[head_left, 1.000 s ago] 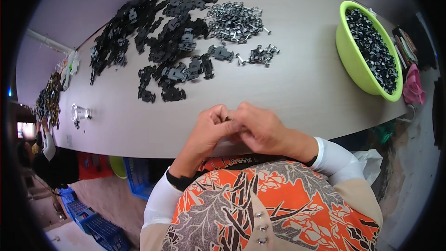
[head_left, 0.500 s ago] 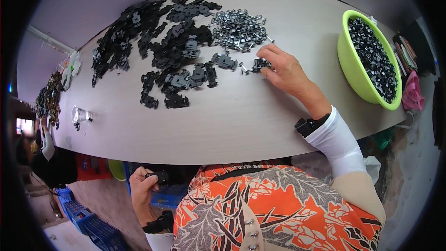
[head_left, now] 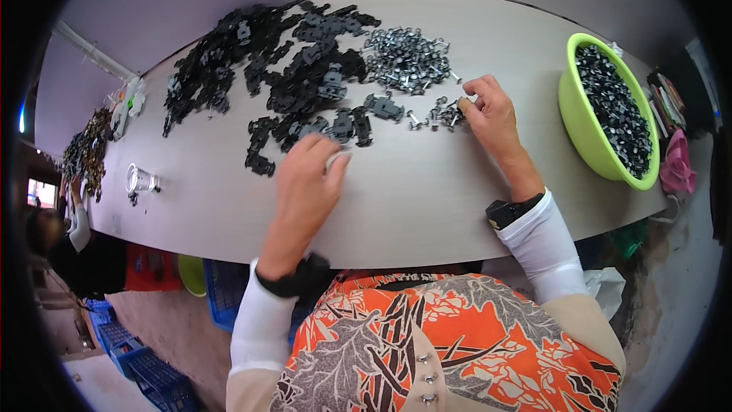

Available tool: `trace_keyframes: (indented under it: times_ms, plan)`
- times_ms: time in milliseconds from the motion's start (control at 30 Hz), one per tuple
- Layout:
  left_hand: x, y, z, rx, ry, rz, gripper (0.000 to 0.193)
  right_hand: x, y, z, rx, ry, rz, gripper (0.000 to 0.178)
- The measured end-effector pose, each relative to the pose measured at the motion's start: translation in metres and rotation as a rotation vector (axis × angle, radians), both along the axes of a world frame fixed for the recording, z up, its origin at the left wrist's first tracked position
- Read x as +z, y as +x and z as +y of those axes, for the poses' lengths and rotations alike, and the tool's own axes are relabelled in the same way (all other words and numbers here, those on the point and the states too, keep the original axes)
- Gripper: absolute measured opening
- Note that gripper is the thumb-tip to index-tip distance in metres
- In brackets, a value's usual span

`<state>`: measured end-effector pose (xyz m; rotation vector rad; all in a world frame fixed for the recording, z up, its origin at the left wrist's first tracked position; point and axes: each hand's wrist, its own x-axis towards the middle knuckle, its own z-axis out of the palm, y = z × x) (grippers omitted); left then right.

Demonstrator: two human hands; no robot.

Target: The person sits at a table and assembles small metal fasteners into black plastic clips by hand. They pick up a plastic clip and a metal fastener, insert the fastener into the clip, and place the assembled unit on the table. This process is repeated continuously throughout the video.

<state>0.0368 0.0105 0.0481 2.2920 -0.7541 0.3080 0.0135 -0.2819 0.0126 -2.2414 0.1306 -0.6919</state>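
My left hand (head_left: 305,183) reaches over the near edge of a heap of flat black and grey plastic toy-car chassis (head_left: 313,80). Its thumb stands apart from the bent fingers, slightly blurred, and nothing shows in it. At the right, my right hand (head_left: 492,118) has thumb and forefinger pinched together beside a small cluster of wheel axles (head_left: 442,114), short metal rods with a wheel at each end. What lies between the fingertips is mostly hidden, apparently an axle. A single grey chassis (head_left: 383,107) lies between the two hands.
A larger pile of wheel axles (head_left: 408,59) lies behind the right hand. A green basin (head_left: 572,114) full of them stands at the right. A clear plastic cup (head_left: 141,179) lies at the left. Another person (head_left: 88,252) works at the far left, near blue crates (head_left: 156,374).
My left hand has come up from below the table edge to the chassis heap; the black piece it held is gone from it. My right hand has shifted slightly right, away from the chassis it held.
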Motion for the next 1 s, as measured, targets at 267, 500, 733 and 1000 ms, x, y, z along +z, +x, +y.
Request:
trace_keyframes:
  times_ms: [267,500,733,1000]
  plan:
    - [-0.032,0.035,-0.056,-0.112,0.441,-0.103,0.020,-0.005,-0.009,0.030,0.273,-0.356,-0.082,0.030]
    - [-0.034,0.012,-0.040,-0.237,0.236,-0.056,0.026,-0.012,0.003,0.046,0.371,-0.408,0.007,0.017]
    - [-0.032,0.003,-0.039,-0.112,-0.055,0.276,0.038,-0.001,-0.006,0.039,0.363,-0.248,-0.065,0.015]
    - [-0.013,-0.011,-0.032,-0.171,-0.749,1.404,0.038,0.000,-0.060,0.028,0.368,-0.198,0.148,0.022]
